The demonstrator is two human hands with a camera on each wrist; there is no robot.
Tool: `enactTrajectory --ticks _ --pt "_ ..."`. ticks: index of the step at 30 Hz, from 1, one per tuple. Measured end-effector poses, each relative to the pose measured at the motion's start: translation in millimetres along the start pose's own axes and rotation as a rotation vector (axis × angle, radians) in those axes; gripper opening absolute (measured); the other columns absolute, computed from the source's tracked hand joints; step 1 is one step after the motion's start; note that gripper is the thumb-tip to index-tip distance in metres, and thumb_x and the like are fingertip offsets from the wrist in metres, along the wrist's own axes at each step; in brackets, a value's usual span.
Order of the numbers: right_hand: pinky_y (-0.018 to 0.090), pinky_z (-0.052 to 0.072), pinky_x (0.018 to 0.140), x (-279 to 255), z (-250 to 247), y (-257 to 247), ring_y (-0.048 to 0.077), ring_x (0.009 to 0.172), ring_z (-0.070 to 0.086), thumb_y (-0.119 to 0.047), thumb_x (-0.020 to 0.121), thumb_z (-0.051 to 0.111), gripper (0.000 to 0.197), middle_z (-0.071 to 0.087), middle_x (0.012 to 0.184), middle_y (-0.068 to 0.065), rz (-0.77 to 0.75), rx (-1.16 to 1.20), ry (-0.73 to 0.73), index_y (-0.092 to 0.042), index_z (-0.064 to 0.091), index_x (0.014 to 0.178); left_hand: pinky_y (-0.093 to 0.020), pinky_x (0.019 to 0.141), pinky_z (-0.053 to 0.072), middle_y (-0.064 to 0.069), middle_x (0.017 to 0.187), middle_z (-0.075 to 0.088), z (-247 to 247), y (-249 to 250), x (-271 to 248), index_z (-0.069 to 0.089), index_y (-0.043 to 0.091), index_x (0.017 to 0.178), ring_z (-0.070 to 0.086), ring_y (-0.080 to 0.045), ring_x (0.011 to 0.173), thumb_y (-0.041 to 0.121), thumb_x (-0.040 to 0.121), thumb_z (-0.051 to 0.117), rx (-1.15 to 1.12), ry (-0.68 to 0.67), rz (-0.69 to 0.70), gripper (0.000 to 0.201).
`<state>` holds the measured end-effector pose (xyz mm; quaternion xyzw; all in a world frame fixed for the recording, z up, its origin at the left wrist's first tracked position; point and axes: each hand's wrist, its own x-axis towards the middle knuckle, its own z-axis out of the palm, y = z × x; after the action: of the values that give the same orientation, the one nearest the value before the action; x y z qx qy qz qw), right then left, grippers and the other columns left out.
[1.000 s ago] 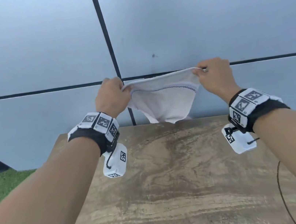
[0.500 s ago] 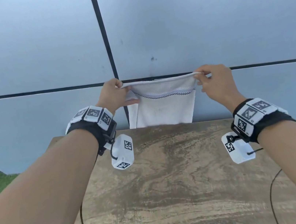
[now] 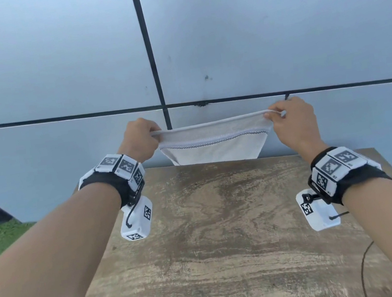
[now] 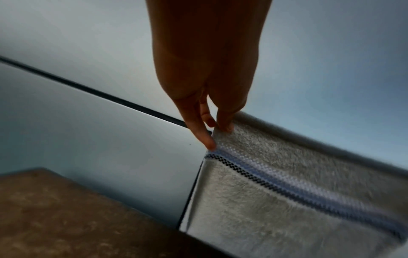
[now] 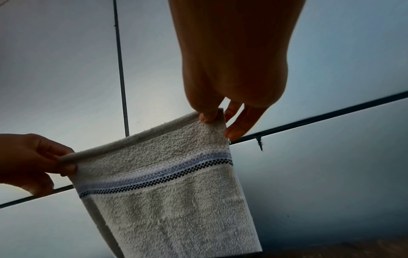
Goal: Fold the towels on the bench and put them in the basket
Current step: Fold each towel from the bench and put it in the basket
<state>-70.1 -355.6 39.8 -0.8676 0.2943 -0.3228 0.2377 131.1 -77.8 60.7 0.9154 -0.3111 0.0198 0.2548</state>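
Towel held stretched in the air beyond the far edge of the table, pinched at both top corners.

Left hand [image 3: 141,141] pinches the towel's [image 3: 215,149] left top corner, thumb against fingers; right hand [image 3: 294,121] pinches the right top corner the same way. Towel hangs flat against the grey wall, lower edge hidden behind the table [image 3: 228,232]. No basket in view. Risk, as I judge it: each grip holds only a corner tip, so a tug or a shift in grip could let one slip, and the cloth would drop behind the table.
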Motion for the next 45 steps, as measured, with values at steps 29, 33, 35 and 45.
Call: enactTrajectory --ticks 29,33,35,45 --pt "0.016 0.039 0.067 -34 -40 -25 0.018 0.074 0.061 -0.025 0.089 0.07 0.018 0.069 0.081 0.002 -0.079 0.082 -0.013 -0.008 0.073 0.087 -0.049 0.083 0.06 -0.011 0.076 0.062 -8 -3 -53 0.069 0.013 0.078 0.063 -0.025 0.066 0.01 0.085 0.075 -0.716 0.078 -0.388 0.01" --pt "0.025 0.049 0.071 -23 -44 -38 0.019 0.076 0.066 -0.023 0.09 0.07 0.015 0.071 0.085 0.005 -0.11 0.147 0.005 -0.009 0.072 0.091 -0.044 0.076 0.063 -0.007 0.09 0.066 -26 7 -41 0.066 0.016 0.075 0.072 -0.03 0.083 0.006 0.084 0.075 -0.744 0.126 -0.413 0.016" --pt "0.028 0.051 0.071 -26 -39 -33 0.021 0.078 0.068 -0.023 0.09 0.069 0.014 0.072 0.089 0.005 -0.102 0.156 -0.002 -0.009 0.072 0.093 -0.042 0.077 0.063 -0.011 0.094 0.067 -24 8 -41 0.063 0.012 0.076 0.073 -0.034 0.09 0.0 0.084 0.072 -0.834 0.135 -0.404 0.018" --pt "0.029 0.048 0.071 -77 -25 10 0.02 0.076 0.065 -0.014 0.089 0.07 0.009 0.072 0.091 0.006 0.044 0.118 -0.081 -0.008 0.075 0.095 -0.053 0.088 0.058 -0.019 0.09 0.074 11 -9 -74 0.066 0.012 0.08 0.071 -0.039 0.095 0.008 0.089 0.071 -0.634 0.002 -0.27 0.011"
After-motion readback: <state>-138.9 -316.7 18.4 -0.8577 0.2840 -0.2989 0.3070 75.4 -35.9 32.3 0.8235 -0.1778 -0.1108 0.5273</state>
